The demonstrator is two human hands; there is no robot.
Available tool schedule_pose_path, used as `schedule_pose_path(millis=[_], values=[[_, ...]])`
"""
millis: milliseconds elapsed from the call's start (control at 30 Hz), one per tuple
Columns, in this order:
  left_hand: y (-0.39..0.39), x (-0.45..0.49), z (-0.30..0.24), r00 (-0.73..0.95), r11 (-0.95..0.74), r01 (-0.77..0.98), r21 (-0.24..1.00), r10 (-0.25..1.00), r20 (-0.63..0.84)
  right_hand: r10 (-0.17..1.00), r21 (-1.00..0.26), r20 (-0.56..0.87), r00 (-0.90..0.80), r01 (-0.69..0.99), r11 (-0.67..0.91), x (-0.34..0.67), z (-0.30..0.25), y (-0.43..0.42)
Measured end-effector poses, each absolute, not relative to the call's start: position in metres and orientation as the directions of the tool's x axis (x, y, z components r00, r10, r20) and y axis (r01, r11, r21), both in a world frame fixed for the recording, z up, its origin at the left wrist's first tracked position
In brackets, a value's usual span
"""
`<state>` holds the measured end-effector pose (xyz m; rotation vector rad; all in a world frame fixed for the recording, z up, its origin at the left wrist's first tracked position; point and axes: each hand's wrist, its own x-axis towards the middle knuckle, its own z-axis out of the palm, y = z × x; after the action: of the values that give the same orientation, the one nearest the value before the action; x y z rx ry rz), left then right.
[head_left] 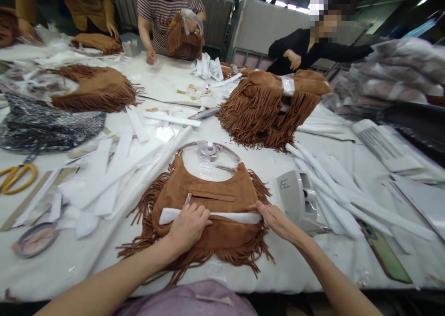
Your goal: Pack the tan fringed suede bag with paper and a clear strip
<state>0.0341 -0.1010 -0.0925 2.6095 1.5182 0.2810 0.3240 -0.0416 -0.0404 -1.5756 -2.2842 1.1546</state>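
Note:
A brown suede handbag (212, 191) with fringed sides and bottom lies flat in front of me, its wrapped handle pointing away. Across its front, below a zipper (212, 196), runs a white padding strip (227, 217). My left hand (190, 225) rests on the bag with curled fingers, closed over the strip just below the zipper pull; the fingertips are partly hidden. At the bag's right edge, my right hand (274, 218) has its thumb and fingers closed on the edge by the strip's right end.
A tape dispenser (295, 195) stands right of the bag, with loose white strips (333, 191) and a phone (385, 253) beyond. Stacked fringed bags (267, 107) are behind. Left are scissors (21, 177), a tape roll (36, 239) and more strips (100, 177). Several co-workers stand across the table.

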Motion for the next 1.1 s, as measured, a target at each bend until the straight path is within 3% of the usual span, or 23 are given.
schedule_pose_path(millis=[100,300,567,767,1100], values=[[-0.101,0.034,-0.094,0.484,-0.497,0.845,0.2,0.868,0.112,0.83,-0.63,-0.302,-0.469,0.752,0.195,0.325,-0.038,-0.038],[-0.1,0.034,-0.088,0.473,-0.482,0.855,0.189,0.876,0.095,0.794,-0.399,-0.186,-0.579,0.782,0.478,0.309,-0.053,-0.049],[-0.094,0.03,-0.097,0.459,-0.468,0.869,0.157,0.883,0.096,0.686,-0.077,0.18,-0.705,0.685,0.724,0.28,-0.093,-0.056],[-0.115,0.003,-0.096,0.345,-0.359,0.93,0.079,0.926,0.153,0.698,-0.132,0.202,-0.686,0.688,0.714,0.281,-0.104,-0.058],[-0.117,-0.009,-0.099,0.32,-0.339,0.933,0.117,0.934,0.157,0.766,-0.22,0.182,-0.617,0.733,0.643,0.28,-0.103,-0.069]])
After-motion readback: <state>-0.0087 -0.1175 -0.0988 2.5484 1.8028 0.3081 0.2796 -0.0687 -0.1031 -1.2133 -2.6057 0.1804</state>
